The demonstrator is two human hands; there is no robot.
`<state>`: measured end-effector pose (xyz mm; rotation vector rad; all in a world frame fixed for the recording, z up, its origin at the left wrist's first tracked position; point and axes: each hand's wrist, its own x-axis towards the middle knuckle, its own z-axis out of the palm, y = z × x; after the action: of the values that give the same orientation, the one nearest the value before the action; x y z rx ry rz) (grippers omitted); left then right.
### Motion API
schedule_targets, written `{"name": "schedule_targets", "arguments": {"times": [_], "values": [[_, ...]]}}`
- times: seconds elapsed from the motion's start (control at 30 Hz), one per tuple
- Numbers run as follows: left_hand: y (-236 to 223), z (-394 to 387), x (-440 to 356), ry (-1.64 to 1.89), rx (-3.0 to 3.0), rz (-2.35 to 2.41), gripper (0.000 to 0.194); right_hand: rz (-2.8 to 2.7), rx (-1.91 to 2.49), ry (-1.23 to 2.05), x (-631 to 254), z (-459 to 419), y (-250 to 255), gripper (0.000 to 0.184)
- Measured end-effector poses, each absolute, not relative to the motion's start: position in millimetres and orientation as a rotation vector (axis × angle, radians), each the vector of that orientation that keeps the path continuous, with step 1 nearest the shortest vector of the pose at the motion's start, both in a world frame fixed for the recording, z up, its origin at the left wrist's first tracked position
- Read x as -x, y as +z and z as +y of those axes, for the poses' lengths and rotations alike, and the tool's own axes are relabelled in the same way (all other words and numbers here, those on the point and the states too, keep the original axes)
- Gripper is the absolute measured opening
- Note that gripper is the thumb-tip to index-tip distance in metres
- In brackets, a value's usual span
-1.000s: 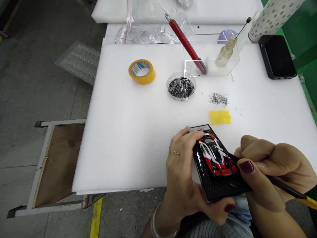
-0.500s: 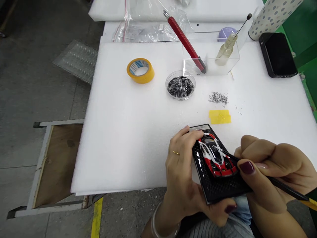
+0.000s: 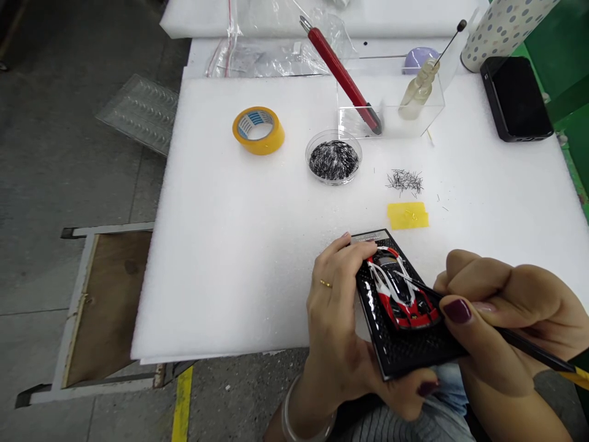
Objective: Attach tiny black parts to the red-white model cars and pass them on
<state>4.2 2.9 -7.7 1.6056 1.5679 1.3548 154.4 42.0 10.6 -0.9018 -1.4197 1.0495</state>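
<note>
My left hand [image 3: 338, 331] grips a black textured base plate [image 3: 409, 353] at its left edge, tilted up off the white foam sheet [image 3: 276, 245]. A small red, white and black model car [image 3: 399, 288] sits on that plate. My right hand [image 3: 501, 319] is closed in a pinch on thin black tweezers [image 3: 529, 348], whose tip touches the car's roof. Just beyond the plate lie a yellow tape scrap [image 3: 407, 216] and a small heap of thin black pins [image 3: 405, 182].
A clear round dish of black pins [image 3: 334, 159] and a yellow tape roll [image 3: 257, 129] lie mid-sheet. A clear box [image 3: 391, 110] holds a red-handled tool [image 3: 340, 73] and a small bottle. A black phone [image 3: 515, 98] lies at right, a wooden frame [image 3: 96, 301] lower left.
The view has drifted slightly; my hands, the plate and the car keep the same pose, with the tweezers still at the car's roof.
</note>
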Motion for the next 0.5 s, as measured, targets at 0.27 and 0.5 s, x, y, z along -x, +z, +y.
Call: {"name": "schedule_targets", "arguments": {"times": [0.27, 0.5], "values": [[-22, 6, -3, 1.418, -1.660, 1.528, 0.087, -1.444, 0.881, 1.006, -151, 43, 12, 0.035], [-19, 6, -3, 1.396, -1.647, 1.547, 0.084, -1.435, 0.861, 0.985, -150, 44, 10, 0.036]]}}
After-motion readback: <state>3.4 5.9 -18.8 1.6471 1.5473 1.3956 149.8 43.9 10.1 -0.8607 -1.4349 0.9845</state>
